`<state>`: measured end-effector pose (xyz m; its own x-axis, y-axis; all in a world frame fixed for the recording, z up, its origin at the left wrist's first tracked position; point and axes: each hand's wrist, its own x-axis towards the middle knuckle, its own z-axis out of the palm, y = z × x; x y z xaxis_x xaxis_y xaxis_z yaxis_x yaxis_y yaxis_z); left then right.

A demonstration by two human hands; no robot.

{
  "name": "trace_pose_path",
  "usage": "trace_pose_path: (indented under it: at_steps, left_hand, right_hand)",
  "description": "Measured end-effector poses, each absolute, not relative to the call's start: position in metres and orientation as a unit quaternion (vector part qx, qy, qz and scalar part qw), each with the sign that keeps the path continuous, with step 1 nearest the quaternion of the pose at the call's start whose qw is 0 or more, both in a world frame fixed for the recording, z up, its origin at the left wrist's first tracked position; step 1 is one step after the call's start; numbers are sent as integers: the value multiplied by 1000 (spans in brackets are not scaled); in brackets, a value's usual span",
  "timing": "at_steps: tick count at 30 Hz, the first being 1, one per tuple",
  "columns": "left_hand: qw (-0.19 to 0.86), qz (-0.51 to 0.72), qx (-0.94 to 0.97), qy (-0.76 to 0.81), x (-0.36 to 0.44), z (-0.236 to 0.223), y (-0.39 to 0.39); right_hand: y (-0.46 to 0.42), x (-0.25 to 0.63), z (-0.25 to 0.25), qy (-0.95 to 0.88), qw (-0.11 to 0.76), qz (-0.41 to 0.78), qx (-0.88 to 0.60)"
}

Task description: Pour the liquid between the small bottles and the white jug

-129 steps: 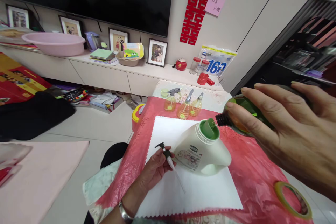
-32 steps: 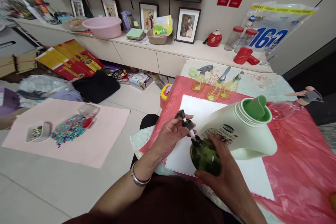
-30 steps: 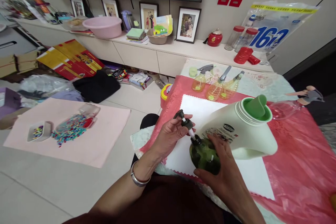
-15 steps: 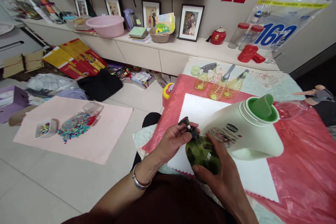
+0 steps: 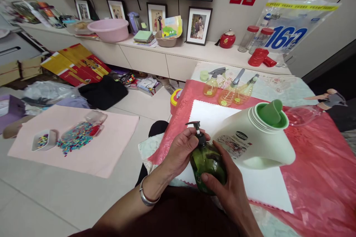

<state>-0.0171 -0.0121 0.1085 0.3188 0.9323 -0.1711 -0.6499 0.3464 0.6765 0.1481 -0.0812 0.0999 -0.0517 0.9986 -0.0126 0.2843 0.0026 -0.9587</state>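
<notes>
The green pump bottle is roughly upright, held just above the near edge of the red-covered tabletop, close to the person's lap. Its dark pump head sits on the neck, so the joining of the two looks mostly done; whether the collar is fully tight cannot be told. The left hand has its grip closed around the collar, while the grip of the right hand is wrapped about the bottle's body. How full the bottle is cannot be made out. Just beyond, a pale green jug stands on a white sheet, its mouth as yet uncapped, with a green spout showing. Farther back, three spray bottles with yellowish contents stand well apart from both hands, their trigger heads in place.
</notes>
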Motion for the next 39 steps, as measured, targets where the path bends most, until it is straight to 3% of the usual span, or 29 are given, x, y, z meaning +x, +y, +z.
trace_pose_path:
  at_steps: [8, 15, 22, 32, 39]
  left_hand:
    - [781, 499, 245, 284, -21, 107, -10]
    - [763, 507, 266, 302, -22, 112, -12]
    - [782, 494, 279, 257, -31, 112, -7]
    - [717, 495, 367, 327, -43, 123, -12]
    - [712, 457, 425, 323, -56, 129, -20]
  right_hand:
    - [-82, 147, 97, -505, 444, 538, -509]
    - [-82, 145, 94, -520, 437, 509, -528]
    - [-82, 143, 91, -502, 468, 560, -463]
    - [-89, 131, 83, -493, 485, 531, -489]
    - [-87, 118, 72, -510, 543, 493, -449]
